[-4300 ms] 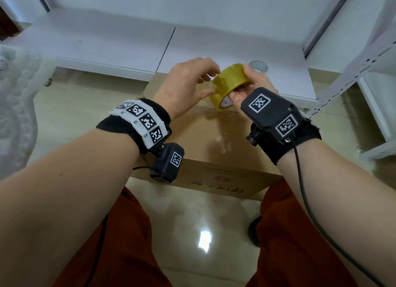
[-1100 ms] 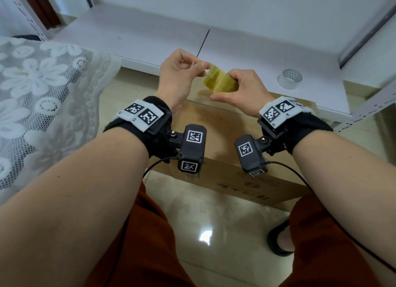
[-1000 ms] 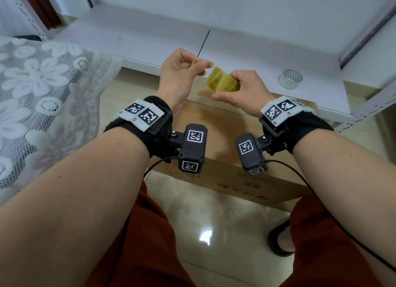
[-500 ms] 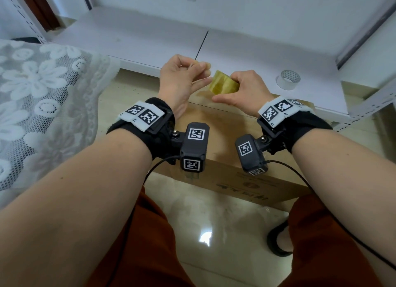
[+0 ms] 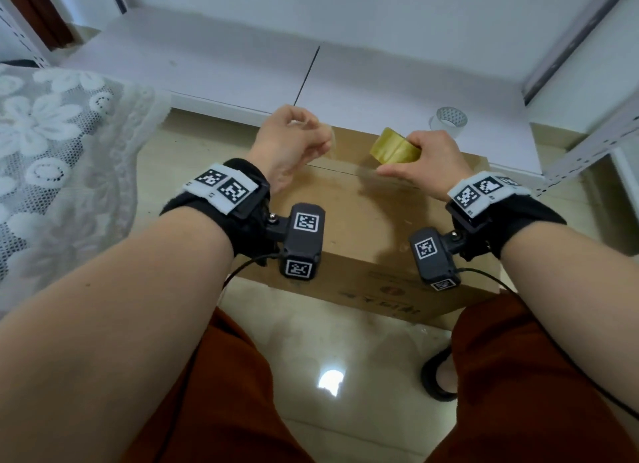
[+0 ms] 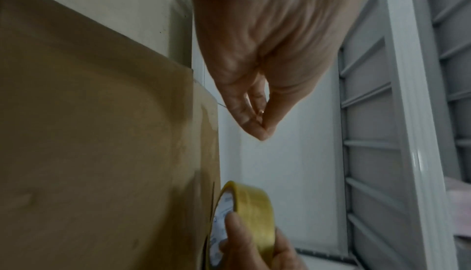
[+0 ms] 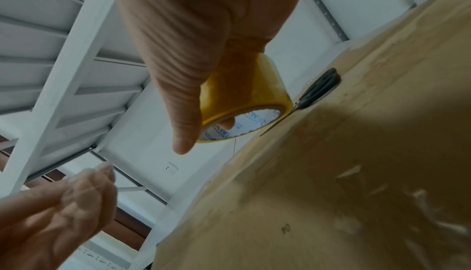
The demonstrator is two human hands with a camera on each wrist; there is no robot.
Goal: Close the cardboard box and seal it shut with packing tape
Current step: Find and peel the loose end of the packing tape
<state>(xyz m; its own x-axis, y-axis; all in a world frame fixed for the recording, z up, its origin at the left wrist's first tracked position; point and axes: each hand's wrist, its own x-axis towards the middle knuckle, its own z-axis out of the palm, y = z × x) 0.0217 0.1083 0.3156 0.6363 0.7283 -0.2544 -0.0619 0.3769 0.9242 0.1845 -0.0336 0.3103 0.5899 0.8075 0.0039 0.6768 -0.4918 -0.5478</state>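
Note:
The closed cardboard box (image 5: 363, 220) stands on the floor before my knees, flaps down, seam running left to right. My right hand (image 5: 409, 151) grips the yellowish tape roll (image 5: 394, 149) just above the box's far edge, with a finger through the core in the right wrist view (image 7: 244, 93). My left hand (image 5: 320, 141) is held to the left of the roll, its thumb and fingers pinching the free end of the tape (image 6: 260, 131). A faint clear strip spans the gap between both hands. The strip hangs above the box top, not touching it.
Black-handled scissors (image 7: 318, 91) lie on the box top behind the roll. A second, whitish tape roll (image 5: 447, 120) sits on the low white shelf (image 5: 224, 71) beyond the box. A lace cloth (image 5: 52, 151) hangs at left and a metal rack (image 5: 587, 144) stands at right.
My hands have moved apart: the left drew the tape end leftward while the right carried the roll to the right and lower, toward the box's far edge.

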